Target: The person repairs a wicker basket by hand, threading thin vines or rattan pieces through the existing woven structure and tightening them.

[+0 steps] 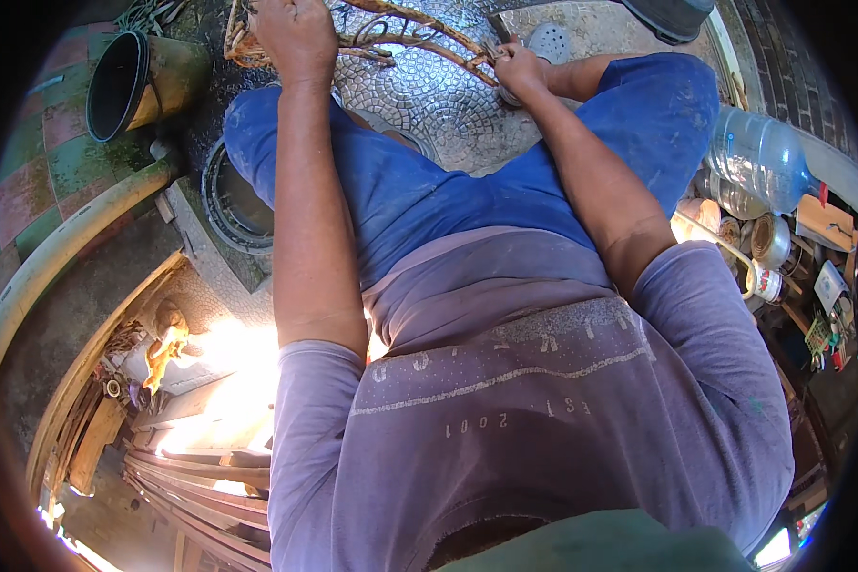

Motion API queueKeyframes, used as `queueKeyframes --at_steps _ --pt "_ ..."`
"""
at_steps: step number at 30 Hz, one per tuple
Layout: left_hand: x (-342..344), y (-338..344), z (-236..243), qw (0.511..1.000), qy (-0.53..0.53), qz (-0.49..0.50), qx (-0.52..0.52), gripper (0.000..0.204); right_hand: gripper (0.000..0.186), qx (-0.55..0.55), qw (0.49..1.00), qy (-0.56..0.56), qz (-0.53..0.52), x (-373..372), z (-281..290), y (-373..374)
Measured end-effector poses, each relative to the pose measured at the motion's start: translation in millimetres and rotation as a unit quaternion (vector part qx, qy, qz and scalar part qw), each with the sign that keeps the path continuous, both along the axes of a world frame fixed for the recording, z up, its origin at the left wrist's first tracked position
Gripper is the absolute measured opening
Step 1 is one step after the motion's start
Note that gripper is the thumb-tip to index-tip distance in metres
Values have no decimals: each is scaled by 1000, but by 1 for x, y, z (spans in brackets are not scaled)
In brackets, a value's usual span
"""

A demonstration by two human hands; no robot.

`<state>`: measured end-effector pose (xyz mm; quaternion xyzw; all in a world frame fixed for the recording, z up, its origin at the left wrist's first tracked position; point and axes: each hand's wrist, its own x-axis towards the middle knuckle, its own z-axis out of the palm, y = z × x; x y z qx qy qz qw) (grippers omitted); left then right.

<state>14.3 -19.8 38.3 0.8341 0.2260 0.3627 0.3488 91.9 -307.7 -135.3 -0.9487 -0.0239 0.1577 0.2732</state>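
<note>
At the top edge, a brown, glossy curved frame (419, 40) with curled scrollwork between its two rails stretches between my hands. My left hand (296, 40) is closed on its left end; some of the fingers are cut off by the picture's edge. Against the frame's right end, my right hand (521, 72) is closed with the fingers pinched together. A short dark flat bar (499, 27) stands up beside those fingers. Whether the hand grips that bar, the frame's tip or a small tool is too small to tell.
Wet patterned tiles (458, 124) lie between my bent knees. On the left are a tipped bucket (176, 84), a round basin (217, 205) and a pale pipe (67, 234). A large clear water bottle (763, 157) lies at the right, near cans and tools. Timber (200, 491) is stacked lower left.
</note>
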Motion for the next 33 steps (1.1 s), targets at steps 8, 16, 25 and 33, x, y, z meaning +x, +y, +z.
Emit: queueKeyframes --at_steps 8,16,25,33 --pt "2 -16 9 999 -25 -48 1 29 14 264 931 190 -164 -32 -16 6" --pt "7 -18 10 998 -8 -36 54 28 20 352 819 301 -339 -57 4 43" --pt "-4 -19 11 996 1 -76 -42 41 29 412 888 179 -100 -81 116 51" --pt "-5 -18 18 989 -38 -143 13 58 28 457 885 -53 66 -69 204 100"
